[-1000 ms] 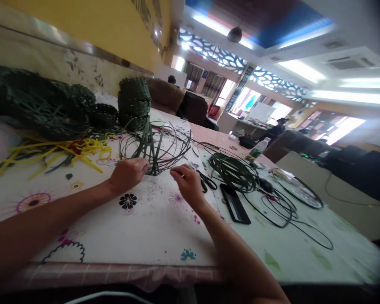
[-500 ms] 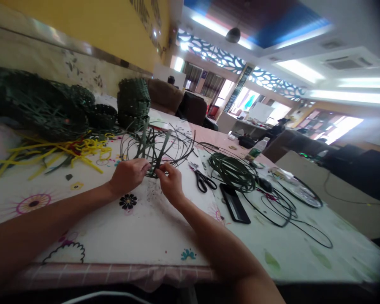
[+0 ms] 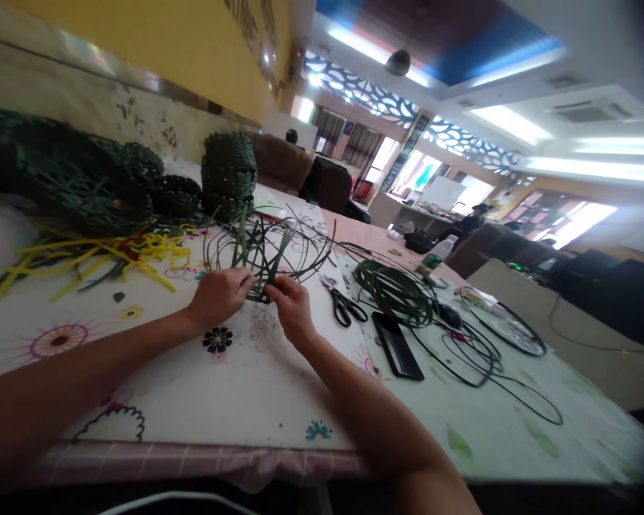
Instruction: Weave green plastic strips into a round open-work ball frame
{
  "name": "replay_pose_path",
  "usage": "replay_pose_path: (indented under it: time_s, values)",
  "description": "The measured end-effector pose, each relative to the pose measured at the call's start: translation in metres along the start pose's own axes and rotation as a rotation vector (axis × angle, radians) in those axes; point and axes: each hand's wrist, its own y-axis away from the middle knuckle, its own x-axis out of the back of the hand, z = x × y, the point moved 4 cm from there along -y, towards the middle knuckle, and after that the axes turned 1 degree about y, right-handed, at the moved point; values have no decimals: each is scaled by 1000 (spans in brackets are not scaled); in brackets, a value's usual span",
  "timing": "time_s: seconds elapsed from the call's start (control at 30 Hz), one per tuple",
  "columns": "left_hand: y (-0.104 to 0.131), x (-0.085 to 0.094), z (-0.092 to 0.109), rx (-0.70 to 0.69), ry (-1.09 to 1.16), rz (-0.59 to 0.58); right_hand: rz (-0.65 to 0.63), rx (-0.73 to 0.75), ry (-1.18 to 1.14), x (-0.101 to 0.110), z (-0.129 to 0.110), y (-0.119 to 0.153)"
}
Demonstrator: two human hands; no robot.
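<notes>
Yellow strips [image 3: 153,273] on table [image 3: 236,400], back from front edge. Left hand [image 3: 222,297] pinches near side of weave [image 3: 260,290], well in from that edge; right hand [image 3: 293,304], just beside, pinches it too. Scissors [image 3: 341,302], then coil [image 3: 391,290].

a flowered table [image 3: 193,400] bears woven strips [image 3: 280,254], scissors [image 3: 343,312] and green baskets [image 3: 228,168].

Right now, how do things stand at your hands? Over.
Left hand, right hand: both pinching green weave. Loose strips splayed upward, outward. Scissors to the right, untouched.
</notes>
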Motion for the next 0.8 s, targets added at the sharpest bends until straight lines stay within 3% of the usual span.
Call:
replay_pose_path:
  time_s: [0.13,0.27,0.4,0.57,0.8]
  values:
    - [-6,1,-7,22,-13,-79,-32,201,231,1,-12,5]
    - [-8,1,-6,-153,64,-265,-47,308,431,2,-16,5]
    - [-7,2,-5,-255,-18,-326,-41,377,461,3,-19,7]
    - [-5,4,-3,-251,18,-258,-28,399,505,3,-21,6]
    - [-6,10,-2,-81,156,-74,-89,423,532,5,-30,3]
